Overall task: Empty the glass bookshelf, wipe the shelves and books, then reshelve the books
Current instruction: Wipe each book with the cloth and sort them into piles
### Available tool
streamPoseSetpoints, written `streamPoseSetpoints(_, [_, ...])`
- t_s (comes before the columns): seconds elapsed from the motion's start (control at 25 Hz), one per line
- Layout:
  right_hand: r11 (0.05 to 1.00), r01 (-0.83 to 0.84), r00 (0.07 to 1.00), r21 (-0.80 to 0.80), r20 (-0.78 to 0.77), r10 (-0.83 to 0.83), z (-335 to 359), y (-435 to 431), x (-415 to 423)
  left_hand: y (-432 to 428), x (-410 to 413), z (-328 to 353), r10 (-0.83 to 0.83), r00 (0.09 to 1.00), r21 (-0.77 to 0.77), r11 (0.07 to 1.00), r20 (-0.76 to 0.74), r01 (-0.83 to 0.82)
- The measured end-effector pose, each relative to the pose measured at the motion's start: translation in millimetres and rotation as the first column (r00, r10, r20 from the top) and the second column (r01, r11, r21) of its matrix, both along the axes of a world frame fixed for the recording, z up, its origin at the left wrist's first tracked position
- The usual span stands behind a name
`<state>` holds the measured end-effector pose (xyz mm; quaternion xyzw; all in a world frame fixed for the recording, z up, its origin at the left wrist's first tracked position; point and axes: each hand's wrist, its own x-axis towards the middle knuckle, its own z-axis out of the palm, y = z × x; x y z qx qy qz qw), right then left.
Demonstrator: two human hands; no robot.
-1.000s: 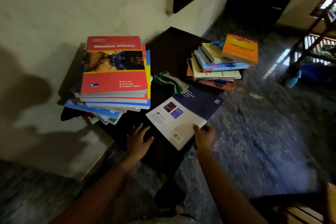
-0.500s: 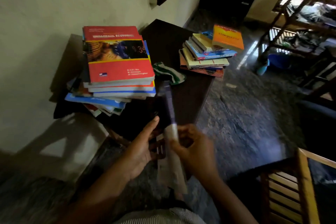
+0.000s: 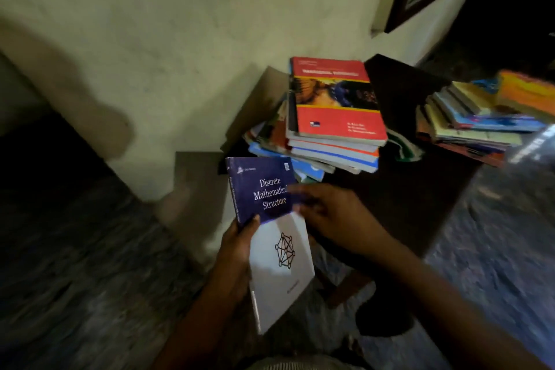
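Blue-and-white book point(image 3: 274, 237) is held up off the bench point(image 3: 405, 189), just in front of the red-topped stack point(image 3: 336, 102). The left hand point(image 3: 237, 252) grips it at the spine edge, thumb curled over the cover and fingers underneath. The right hand point(image 3: 327, 213) is blurred but looks loosely open, with its outstretched fingertips on the cover's right edge and nothing in it. I'd guess this one is due a wipe: keep the left grip firm near the spine, fetch the green-striped cloth point(image 3: 405, 149) lying between the two stacks with the right, then wipe spine to fore-edge on both covers.
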<state>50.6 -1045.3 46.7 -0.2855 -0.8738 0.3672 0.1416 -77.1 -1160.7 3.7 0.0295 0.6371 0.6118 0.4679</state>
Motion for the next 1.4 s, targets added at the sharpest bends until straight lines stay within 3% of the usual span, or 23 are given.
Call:
streamPoseSetpoints(0.08, [0.983,0.111,0.980,0.145,-0.178,-0.085,21.9,37.9,-22.9,1.4,-12.4,8.1,0.055,0.998,0.069,0.996,-0.019,-0.053])
streamPoseSetpoints(0.16, [0.928,0.207,0.964,0.310,-0.226,-0.140,31.9,80.7,-54.7,6.9,-22.5,16.3,0.105,0.994,0.108,0.989,0.011,-0.106])
streamPoseSetpoints(0.32, [0.857,0.232,0.925,0.461,0.170,-0.341,6.5,129.2,-99.4,21.3,-34.3,28.1,0.182,0.983,0.097,0.978,0.034,-0.184])
streamPoseSetpoints(0.4, [0.841,0.256,0.913,0.476,0.166,-0.372,-12.7,122.9,-97.2,25.4,-35.9,29.0,0.175,0.984,0.099,0.979,0.011,-0.175])
streamPoseSetpoints(0.56, [0.901,0.168,0.971,0.400,0.092,-0.222,-14.6,86.6,-54.0,22.0,-37.5,18.3,0.139,0.990,0.086,0.987,-0.015,-0.137])
streamPoseSetpoints(0.68, [0.953,0.085,0.973,0.290,0.182,-0.142,1.2,78.6,-35.8,18.3,-42.9,11.3,0.108,0.994,0.060,0.992,0.016,-0.109])
streamPoseSetpoints(0.8, [0.877,0.158,0.911,0.453,0.276,-0.307,7.0,73.4,-39.7,12.6,-45.6,13.6,0.031,0.999,0.065,0.998,-0.044,-0.028])
streamPoseSetpoints(0.96, [0.715,0.238,0.830,0.658,0.244,-0.501,1.6,64.5,-37.3,-0.8,-39.6,26.4,-0.129,0.985,0.050,0.990,-0.116,0.135])
streamPoseSetpoints(1.16, [0.619,0.425,0.855,0.660,-0.068,-0.514,32.3,48.8,5.8,-4.4,-24.0,38.7,-0.333,0.923,0.064,0.934,-0.190,0.351])
streamPoseSetpoints(1.4, [0.567,0.698,0.664,0.437,-0.098,-0.741,48.9,0.5,115.3,33.7,21.4,55.4,-0.569,0.757,-0.003,0.800,-0.322,0.600])
